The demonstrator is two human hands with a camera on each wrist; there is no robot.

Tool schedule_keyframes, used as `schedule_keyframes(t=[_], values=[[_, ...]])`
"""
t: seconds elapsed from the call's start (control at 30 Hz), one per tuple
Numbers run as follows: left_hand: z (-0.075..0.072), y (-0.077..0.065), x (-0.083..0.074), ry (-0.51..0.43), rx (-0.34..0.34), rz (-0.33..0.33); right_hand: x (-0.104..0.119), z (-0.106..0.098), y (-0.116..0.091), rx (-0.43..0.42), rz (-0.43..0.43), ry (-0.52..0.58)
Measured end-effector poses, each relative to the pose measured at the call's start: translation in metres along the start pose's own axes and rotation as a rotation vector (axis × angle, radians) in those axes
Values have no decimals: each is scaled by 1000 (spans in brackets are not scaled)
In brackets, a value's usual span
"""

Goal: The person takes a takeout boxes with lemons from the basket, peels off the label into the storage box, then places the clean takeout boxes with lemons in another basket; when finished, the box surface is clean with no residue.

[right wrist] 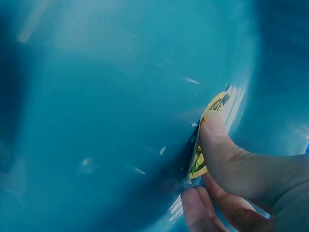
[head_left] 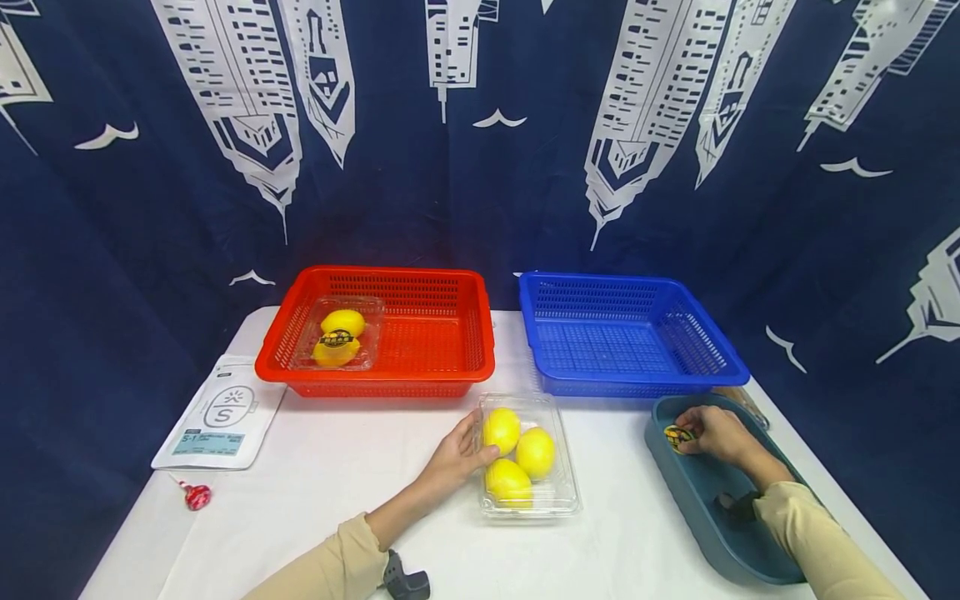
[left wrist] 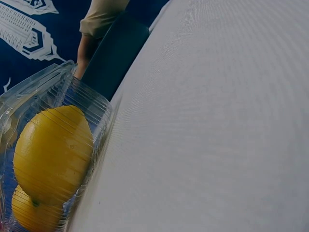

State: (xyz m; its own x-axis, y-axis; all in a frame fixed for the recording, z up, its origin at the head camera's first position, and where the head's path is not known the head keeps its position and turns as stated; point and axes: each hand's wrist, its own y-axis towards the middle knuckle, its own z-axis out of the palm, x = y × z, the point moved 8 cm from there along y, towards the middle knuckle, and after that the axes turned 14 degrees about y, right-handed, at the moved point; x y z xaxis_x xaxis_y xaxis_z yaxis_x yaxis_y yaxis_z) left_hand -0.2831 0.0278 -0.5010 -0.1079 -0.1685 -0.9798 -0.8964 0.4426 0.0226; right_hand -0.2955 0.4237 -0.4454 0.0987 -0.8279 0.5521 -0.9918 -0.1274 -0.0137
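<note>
A clear plastic clamshell box (head_left: 566, 475) with three lemons (head_left: 535, 452) in it sits mid-table, lid closed. My left hand (head_left: 453, 462) holds its left side, thumb over the top edge. In the left wrist view the ribbed box wall (left wrist: 99, 104) and a large lemon (left wrist: 53, 152) show close up. Over at the right, my right hand (head_left: 716, 437) reaches into a teal tub (head_left: 678, 500). It pinches a round yellow-and-black sticker (right wrist: 199, 159) between thumb and fingers, near the tub's wall in the right wrist view.
A red basket (head_left: 375, 387) at the back left holds another clamshell box (head_left: 365, 354) with lemons and a label. Right of it stands a blue basket (head_left: 630, 387). A white printed pouch (head_left: 225, 417) and a red wrapped lollipop (head_left: 197, 497) lie at left.
</note>
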Motion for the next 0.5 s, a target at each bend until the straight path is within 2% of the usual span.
schedule_keyframes(t=[0.23,0.5], values=[[1,0,-2,-12,1,3,4,-4,-2,-42,-28,-26],[1,-2,-4,-4,2,2,2,-10,-5,-37,7,19]])
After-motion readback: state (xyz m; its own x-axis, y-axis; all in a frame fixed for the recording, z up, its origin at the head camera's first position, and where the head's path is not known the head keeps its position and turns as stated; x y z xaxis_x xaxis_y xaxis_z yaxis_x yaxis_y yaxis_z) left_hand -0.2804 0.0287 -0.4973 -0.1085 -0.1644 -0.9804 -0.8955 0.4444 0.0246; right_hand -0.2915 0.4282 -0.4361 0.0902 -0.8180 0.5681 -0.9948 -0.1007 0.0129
